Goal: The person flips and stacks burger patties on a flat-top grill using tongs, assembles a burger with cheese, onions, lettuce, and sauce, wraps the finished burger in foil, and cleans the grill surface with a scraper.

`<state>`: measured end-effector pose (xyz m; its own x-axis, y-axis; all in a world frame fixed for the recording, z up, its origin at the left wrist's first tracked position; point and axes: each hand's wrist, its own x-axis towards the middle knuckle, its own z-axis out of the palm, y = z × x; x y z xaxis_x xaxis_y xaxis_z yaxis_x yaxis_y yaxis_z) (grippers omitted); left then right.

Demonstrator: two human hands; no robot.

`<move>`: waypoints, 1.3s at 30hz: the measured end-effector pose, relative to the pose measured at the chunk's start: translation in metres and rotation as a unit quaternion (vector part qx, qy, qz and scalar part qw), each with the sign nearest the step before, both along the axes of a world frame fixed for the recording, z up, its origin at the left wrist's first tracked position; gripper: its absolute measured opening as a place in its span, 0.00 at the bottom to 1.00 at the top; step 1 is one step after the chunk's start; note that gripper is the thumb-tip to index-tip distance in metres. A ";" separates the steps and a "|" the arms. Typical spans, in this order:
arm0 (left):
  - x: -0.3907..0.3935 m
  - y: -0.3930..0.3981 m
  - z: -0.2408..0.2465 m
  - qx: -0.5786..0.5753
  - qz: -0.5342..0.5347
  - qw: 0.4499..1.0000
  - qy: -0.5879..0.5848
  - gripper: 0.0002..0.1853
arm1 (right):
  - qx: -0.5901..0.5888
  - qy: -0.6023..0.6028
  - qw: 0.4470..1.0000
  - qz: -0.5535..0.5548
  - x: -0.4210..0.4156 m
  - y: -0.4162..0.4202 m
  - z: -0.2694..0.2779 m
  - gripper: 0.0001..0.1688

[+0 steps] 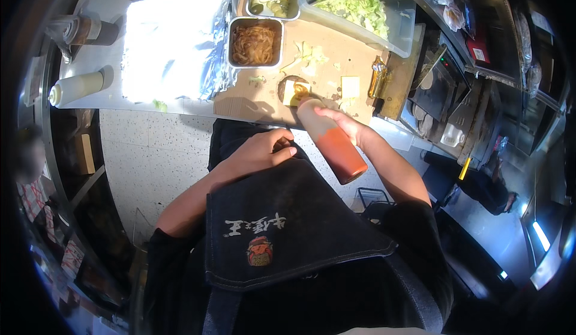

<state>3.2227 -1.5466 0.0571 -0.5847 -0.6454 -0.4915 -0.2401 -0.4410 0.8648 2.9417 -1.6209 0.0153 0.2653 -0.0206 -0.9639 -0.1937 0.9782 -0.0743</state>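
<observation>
My right hand [344,123] grips a clear plastic squeeze bottle [339,152], partly filled with orange-red sauce. The bottle tilts, its nozzle end at a dark round patty [283,84] on the cardboard-covered worktop [252,103]. On that patty lie a square cheese slice [291,99] and some browned onions [300,91]. A second cheese slice [350,87] rests farther right; what is beneath it I cannot tell. Loosely curled and holding nothing visible, my left hand [270,148] hovers by the top of my dark apron [288,186], its thumb and forefinger apart.
Ahead stand metal pans of cooked onions [254,44] and pickle slices [276,4], beside a lettuce bin [402,42]. Foil sheets [171,47] and a pale sauce bottle [78,89] lie left. Cooking equipment [432,105] and apparently a person in dark clothing [481,186] are right.
</observation>
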 end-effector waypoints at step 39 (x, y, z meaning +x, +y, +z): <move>0.036 -0.011 -0.004 -0.108 0.144 0.968 0.172 0.47 | -0.568 0.052 0.797 0.199 0.105 0.012 0.078 0.43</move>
